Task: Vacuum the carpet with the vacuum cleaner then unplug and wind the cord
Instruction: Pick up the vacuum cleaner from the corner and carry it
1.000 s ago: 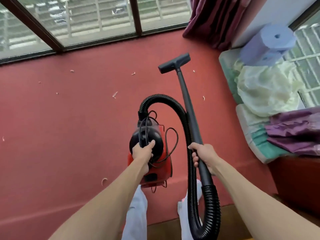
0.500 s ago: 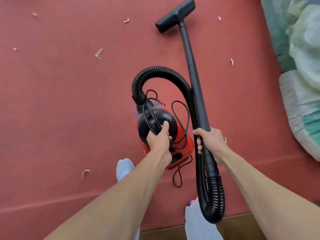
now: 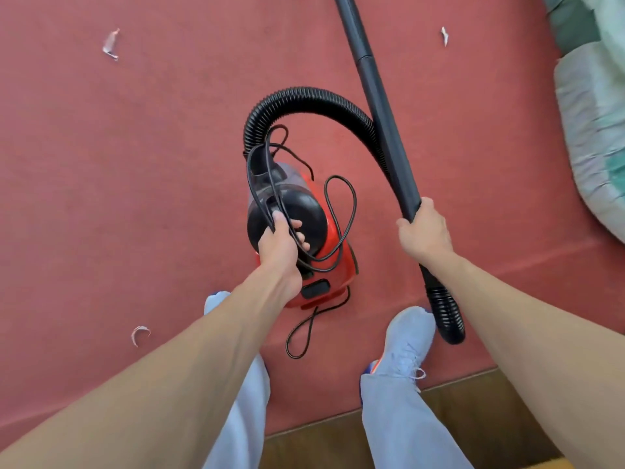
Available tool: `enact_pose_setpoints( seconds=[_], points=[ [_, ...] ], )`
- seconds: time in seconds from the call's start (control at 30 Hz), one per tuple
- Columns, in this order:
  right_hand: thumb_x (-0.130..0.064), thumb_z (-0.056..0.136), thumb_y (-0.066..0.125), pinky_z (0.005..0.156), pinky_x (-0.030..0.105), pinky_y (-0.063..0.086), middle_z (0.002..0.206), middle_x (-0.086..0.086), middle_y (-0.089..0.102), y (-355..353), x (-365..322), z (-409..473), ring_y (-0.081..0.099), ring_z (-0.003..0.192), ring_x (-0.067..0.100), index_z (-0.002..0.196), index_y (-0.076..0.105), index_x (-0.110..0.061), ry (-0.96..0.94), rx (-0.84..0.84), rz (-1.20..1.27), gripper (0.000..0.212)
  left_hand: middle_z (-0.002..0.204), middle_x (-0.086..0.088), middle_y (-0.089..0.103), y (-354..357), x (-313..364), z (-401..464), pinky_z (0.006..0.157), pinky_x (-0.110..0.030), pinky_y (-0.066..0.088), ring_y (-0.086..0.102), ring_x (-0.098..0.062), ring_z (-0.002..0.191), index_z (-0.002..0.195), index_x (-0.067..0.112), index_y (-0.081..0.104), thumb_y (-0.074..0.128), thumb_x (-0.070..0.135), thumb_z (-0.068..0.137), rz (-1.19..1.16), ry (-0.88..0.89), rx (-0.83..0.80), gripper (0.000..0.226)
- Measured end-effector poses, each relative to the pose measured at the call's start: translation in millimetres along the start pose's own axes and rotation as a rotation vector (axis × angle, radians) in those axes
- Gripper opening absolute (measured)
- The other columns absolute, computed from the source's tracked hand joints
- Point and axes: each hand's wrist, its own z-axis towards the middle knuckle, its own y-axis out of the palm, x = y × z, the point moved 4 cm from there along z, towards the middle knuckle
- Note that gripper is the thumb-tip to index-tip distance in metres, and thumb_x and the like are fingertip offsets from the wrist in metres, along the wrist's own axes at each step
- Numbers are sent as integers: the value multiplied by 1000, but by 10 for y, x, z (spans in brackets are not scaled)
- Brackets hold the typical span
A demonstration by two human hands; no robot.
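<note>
A small red and black vacuum cleaner [image 3: 333,262] sits low over the red carpet [image 3: 135,198] in front of my feet. My left hand [image 3: 279,245] grips its top handle together with loops of the black cord [image 3: 341,214], which hang loose around the body. A ribbed black hose [image 3: 304,96] arcs from the vacuum's front to the black wand [image 3: 382,106]. My right hand [image 3: 422,231] grips the wand near its lower end. The floor nozzle is out of frame at the top.
Pale scraps of litter lie on the carpet: one at the upper left [image 3: 111,44], one at the lower left [image 3: 139,334], one at the upper right [image 3: 444,35]. Folded bedding [image 3: 595,123] lies along the right edge. A wooden floor strip [image 3: 338,441] borders the carpet by my shoes.
The view has tilted further down and closer, so the window and nozzle have left the frame. The vacuum has come lower towards the carpet, and I have stepped forward onto it.
</note>
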Motion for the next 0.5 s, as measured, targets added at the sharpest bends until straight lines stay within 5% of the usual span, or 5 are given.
enact_pose_setpoints(
  seconds=[0.23,0.4,0.5],
  points=[
    [-11,94,48,100,49,35,141,19,40,-124,181,35,37,129,37,150,21,-6,-1,178,-185,63,62,-4,54,65,53,21,66,-31,49,52,-18,56,86,10,63,38,44,99,198,2,-70,44],
    [-9,84,55,105,50,29,145,17,36,-231,194,-143,36,129,36,148,26,-4,-124,295,-332,71,97,-15,63,-54,161,-76,78,-37,44,58,-33,91,97,3,63,39,38,99,678,225,259,42],
    [-10,83,55,103,48,33,139,17,42,-197,92,-369,40,126,36,144,36,-4,-191,242,-295,63,99,-18,67,-146,220,-196,77,-37,50,63,-38,89,100,3,65,39,34,98,758,271,337,41]
  ],
)
